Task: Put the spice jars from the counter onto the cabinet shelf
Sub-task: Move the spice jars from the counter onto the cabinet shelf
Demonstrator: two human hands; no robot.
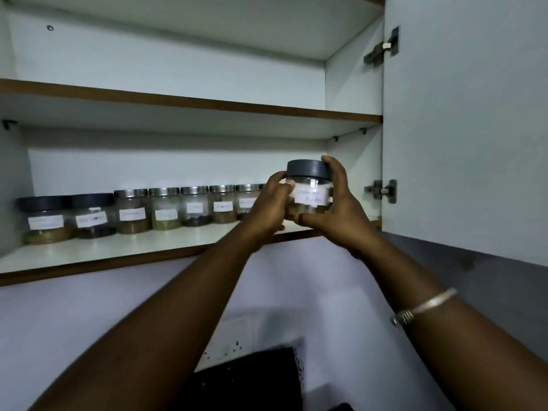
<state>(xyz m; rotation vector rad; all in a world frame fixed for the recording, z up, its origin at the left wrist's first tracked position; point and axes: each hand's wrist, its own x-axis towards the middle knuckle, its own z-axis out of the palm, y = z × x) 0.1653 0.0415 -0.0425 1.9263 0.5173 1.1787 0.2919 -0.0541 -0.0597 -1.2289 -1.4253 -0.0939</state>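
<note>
A clear spice jar (311,191) with a dark grey lid and a white handwritten label is held between both hands at the right end of the lower cabinet shelf (118,253). My left hand (271,207) grips its left side and my right hand (335,209) wraps its right side and lid. The jar's base is hidden by my fingers, so I cannot tell whether it rests on the shelf. A row of several labelled jars stands along the shelf: two wide dark-lidded jars (66,218) at the left, then steel-lidded jars (164,207).
The upper shelf (189,102) holds nothing in view. The open cabinet door (462,129) with two hinges stands close to the right of my right hand. Below the cabinet are a pale wall, a socket plate (234,339) and a dark object (249,378).
</note>
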